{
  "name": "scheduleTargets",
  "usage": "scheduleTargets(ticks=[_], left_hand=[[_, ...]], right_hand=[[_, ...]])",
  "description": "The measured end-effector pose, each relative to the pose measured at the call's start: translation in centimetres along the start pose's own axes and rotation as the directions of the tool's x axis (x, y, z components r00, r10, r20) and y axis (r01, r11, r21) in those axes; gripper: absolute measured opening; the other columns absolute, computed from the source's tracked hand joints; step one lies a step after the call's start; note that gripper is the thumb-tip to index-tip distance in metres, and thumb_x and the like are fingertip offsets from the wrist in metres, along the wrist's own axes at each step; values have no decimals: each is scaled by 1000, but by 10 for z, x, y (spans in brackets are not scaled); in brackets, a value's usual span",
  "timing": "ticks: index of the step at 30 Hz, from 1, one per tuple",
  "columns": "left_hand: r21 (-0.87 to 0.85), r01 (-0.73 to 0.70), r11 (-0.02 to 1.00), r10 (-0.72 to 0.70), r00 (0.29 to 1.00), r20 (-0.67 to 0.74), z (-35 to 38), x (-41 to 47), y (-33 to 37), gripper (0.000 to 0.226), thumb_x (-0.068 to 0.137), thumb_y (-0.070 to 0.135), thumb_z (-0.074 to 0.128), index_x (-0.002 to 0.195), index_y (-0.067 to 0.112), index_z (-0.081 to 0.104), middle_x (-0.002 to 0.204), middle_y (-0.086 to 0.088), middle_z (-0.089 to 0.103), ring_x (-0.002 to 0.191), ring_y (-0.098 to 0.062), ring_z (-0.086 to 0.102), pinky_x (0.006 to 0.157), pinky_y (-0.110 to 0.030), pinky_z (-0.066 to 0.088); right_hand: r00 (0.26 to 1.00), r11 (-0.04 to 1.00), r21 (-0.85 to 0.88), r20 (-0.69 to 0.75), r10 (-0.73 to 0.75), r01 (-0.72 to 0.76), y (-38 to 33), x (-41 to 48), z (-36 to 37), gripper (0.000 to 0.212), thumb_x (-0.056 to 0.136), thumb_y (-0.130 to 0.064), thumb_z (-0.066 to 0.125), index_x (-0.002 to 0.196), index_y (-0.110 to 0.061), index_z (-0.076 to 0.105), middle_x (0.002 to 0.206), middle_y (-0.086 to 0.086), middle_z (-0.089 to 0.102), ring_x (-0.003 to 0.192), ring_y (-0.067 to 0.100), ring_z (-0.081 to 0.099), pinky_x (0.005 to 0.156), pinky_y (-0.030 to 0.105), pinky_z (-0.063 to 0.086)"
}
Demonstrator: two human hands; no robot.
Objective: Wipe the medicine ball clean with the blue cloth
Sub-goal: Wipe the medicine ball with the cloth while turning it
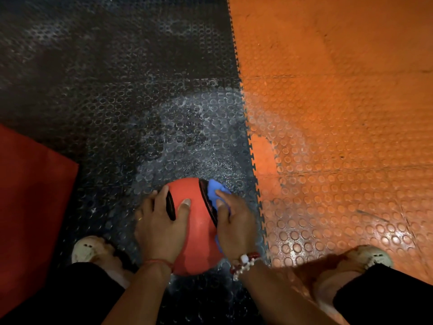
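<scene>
Spreading across the view, a studded black mat [105, 102] meets an orange mat [339, 113] along a toothed seam. A red pad [30, 195] sits at nine o'clock. The ball [199, 221], red with black stripes, rests on the black mat at six o'clock, just beside the seam and between two pale shoes [87, 249]. At the ball's nine o'clock side, the left hand [161, 228] lies on it with fingers spread flat. At its three o'clock side, the right hand [234, 226] presses the blue cloth [214, 191] against the ball, fingers laid over the cloth. A beaded bracelet [244, 263] circles the right wrist, a red thread [159, 262] the left.
</scene>
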State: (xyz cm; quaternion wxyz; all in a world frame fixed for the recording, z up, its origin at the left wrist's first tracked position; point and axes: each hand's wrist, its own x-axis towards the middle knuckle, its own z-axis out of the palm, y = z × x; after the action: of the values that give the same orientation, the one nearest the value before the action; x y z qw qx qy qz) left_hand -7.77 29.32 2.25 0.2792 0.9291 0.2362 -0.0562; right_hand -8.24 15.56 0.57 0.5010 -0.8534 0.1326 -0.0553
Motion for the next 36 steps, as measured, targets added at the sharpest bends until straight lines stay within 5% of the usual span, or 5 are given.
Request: scheduleTargets(ticks=[4,13,22,32,36], left_hand=[[-20,-92,996,93,996,19,0,6,-7,60,86,56,55,141,36,43,149,3,36,134,-25,30,108,-47,33],[-40,-158,987,161,983,85,-6,30,-1,66,76,68,59,135,40,49,140,11,42,131,-16,33,107,-38,33],[-68,-179,982,185,977,103,-8,41,-8,64,77,62,64,135,39,51,136,10,42,131,-17,34,104,-35,32],[-95,-147,985,157,982,107,-10,44,-7,62,76,64,63,133,40,53,136,13,42,130,-15,35,106,-37,32],[-106,-142,984,154,982,114,-9,46,-6,62,78,63,63,135,39,52,135,13,41,129,-15,34,107,-37,32]], right_hand=[[973,979,-149,203,-105,137,-2,37,8,30,91,-23,46,112,-21,67,110,2,66,96,16,62,87,27,48],[913,934,-70,197,356,-349,41,66,8,21,91,-17,49,95,-16,69,90,8,69,87,21,62,80,30,48],[979,987,-134,194,-62,89,-11,45,12,27,92,-19,48,111,-19,67,110,2,67,96,16,62,83,24,47],[852,891,-108,262,452,-440,27,71,2,35,90,-22,49,56,-17,51,59,-1,53,64,17,50,64,30,40],[901,911,-6,148,408,-412,16,26,3,18,87,-28,56,97,-19,67,90,0,68,83,17,62,77,32,50]])
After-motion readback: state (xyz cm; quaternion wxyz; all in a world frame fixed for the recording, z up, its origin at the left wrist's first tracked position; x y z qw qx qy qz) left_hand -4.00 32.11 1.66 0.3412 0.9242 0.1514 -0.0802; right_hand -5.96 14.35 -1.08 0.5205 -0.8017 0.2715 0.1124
